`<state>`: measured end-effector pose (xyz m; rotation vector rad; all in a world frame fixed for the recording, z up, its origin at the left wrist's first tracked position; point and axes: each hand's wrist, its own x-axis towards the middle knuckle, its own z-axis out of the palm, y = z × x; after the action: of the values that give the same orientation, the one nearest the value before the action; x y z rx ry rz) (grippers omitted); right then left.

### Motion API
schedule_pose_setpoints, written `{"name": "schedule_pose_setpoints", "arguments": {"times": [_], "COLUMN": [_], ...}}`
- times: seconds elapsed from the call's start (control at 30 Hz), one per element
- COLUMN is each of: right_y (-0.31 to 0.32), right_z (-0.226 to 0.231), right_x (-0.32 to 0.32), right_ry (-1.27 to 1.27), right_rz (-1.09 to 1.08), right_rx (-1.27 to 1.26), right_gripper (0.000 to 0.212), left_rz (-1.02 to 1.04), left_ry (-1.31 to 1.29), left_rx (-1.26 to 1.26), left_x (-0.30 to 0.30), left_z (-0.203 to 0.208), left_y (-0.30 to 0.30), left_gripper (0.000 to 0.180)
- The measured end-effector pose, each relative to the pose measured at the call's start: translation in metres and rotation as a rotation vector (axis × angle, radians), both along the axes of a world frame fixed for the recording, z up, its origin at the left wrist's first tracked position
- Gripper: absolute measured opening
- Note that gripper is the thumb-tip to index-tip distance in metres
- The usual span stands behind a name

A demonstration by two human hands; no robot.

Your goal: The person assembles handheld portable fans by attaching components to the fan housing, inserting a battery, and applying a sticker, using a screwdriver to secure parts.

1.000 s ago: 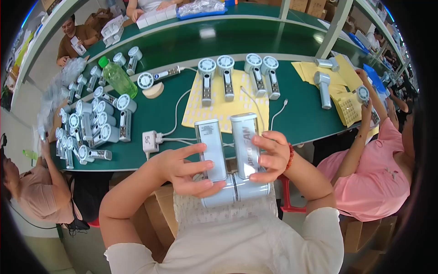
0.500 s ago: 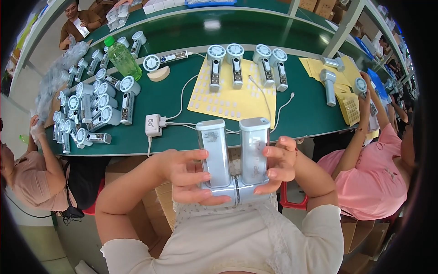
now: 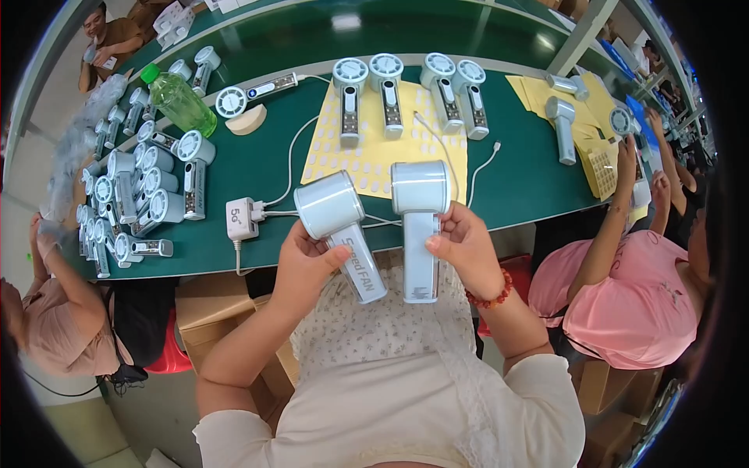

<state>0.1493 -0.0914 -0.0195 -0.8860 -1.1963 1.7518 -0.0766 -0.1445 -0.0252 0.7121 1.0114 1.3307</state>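
Currently gripping the left fan [image 3: 330, 207] in the left hand [image 3: 306, 269], with thumb laid on the lettered face of the pale-blue handle and fingers curled behind it. Likewise gripping the right fan [image 3: 421, 191] in the right hand [image 3: 466, 246], with thumb on the handle just below the drum head and fingers closed round its right edge. Holding both over the near edge of a green table [image 3: 257, 168], close together with a narrow gap between.

Slanting, on the left fan, along a long axis from drum head at upper left to handle foot at lower right. Running almost straight, on the right fan, with head pointing away and handle foot pointing back.

Counting 2 fans in hand; 4 lined-up fans [image 3: 392, 105] along the yellow sheet [image 3: 374, 171], with handles pointing nearward; 1 cabled fan [image 3: 269, 86] lying sideways, with head to the left; 2 right-side fans [image 3: 563, 134]; 1 green bottle [image 3: 183, 101]; 1 cream half-round piece [image 3: 246, 119]; 1 white charger [image 3: 240, 220]; 1 red bead bracelet [image 3: 490, 290] on the right wrist. Unable to count the crowded fan pile [image 3: 125, 191] at the left, for overlaps.
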Motion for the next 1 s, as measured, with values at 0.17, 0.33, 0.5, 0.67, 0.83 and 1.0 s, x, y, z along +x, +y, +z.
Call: {"name": "schedule_pose_setpoints", "arguments": {"times": [0.17, 0.33, 0.5, 0.67, 0.83, 1.0], "right_y": [0.0, 0.001, -0.003, -0.01, 0.027, 0.109], "right_z": [-0.006, -0.02, -0.015, -0.003, 0.033, 0.039], "right_x": [-0.001, 0.002, -0.003, 0.014, 0.043, 0.088], "right_ry": [0.031, 0.192, 0.333, 0.512, 0.057, -0.867], "right_rz": [0.048, 0.28, 0.431, 0.237, -0.368, -0.755], "right_rx": [0.001, -0.067, -0.198, -0.296, 0.202, 0.626], "right_gripper": [0.035, 0.048, 0.061, 0.064, 0.023, 0.031], "left_rz": [-0.088, -0.338, -0.317, -0.255, 0.204, 0.425], "left_ry": [-0.111, -0.52, -0.554, -0.43, 0.322, 1.338], "left_rx": [-0.144, -0.066, -0.023, -0.053, 0.206, 0.185], "left_x": [-0.002, 0.005, 0.009, 0.006, -0.038, -0.041], "left_z": [-0.015, -0.022, -0.024, 0.006, 0.04, 0.069], "left_y": [-0.001, 0.0, -0.002, -0.006, 0.032, 0.091], "left_gripper": [0.046, 0.053, 0.059, 0.068, 0.026, 0.037]}}
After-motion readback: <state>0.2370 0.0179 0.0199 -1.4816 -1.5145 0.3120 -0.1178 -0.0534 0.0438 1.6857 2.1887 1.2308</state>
